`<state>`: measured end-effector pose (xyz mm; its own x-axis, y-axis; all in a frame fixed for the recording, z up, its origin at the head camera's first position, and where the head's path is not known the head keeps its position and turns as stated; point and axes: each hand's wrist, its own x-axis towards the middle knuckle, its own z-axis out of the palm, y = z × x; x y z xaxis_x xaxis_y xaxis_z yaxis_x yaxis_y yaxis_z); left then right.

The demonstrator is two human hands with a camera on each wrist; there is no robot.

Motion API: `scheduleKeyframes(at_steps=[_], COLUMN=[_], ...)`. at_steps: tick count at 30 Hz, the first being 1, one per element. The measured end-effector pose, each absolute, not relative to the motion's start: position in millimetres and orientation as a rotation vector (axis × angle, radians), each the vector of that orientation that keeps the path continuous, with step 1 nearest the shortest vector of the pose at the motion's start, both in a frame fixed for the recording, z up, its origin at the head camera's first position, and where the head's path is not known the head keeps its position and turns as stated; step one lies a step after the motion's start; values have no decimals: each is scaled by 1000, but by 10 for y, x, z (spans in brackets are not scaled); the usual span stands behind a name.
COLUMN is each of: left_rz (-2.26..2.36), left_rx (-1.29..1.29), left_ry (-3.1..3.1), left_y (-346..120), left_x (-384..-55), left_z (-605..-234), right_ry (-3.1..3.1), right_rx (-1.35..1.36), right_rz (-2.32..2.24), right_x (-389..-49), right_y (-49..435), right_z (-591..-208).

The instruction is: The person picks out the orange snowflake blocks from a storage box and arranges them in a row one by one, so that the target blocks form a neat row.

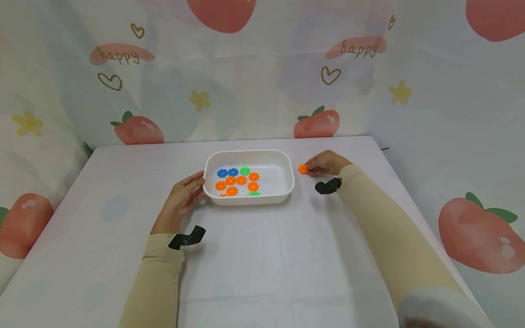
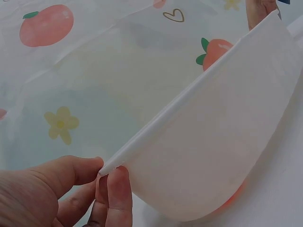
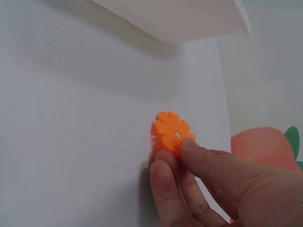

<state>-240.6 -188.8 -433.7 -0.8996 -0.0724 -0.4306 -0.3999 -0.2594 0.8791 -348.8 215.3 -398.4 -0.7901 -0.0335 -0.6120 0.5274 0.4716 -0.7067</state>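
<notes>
A white plastic tub [image 1: 274,182] sits on the table, with orange, blue, green and white notched discs inside, gathered toward its left half. My left hand [image 1: 184,196] pinches the tub's left rim between thumb and fingers, as the left wrist view shows close up at the rim [image 2: 156,123]. To the right of the tub, my right hand [image 1: 326,163] pinches an orange notched disc [image 3: 171,130] with a centre hole between thumb and fingertips. The disc is just above or touching the table; I cannot tell which.
The table [image 1: 254,264] has a white cloth and ends near a printed backdrop [image 1: 246,91] with fruit and flower pictures. Black wrist cameras [image 1: 187,238] are strapped on both sleeves. The table's right edge runs beneath the right forearm.
</notes>
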Motion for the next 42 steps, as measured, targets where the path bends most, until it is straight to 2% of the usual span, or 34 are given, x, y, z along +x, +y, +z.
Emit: scheduleKeyframes(at_steps=[22,30,42], left_rz=[2271,2278,2276], left_rx=[-563,-569,-586], left_ry=[1762,1757,1749], left_y=[-1903,-1896,-1895], left_x=[-2412,-2409,-2424], left_z=[-4335,-4338,-4353], right_ry=[2312,2304,2291], right_rx=[395,187,-53], right_rz=[-1151,-1272,-1346], right_x=[-3527,-3415,-3067], right_y=[2218,2104,1726], right_z=[-3972,-3805,-3550])
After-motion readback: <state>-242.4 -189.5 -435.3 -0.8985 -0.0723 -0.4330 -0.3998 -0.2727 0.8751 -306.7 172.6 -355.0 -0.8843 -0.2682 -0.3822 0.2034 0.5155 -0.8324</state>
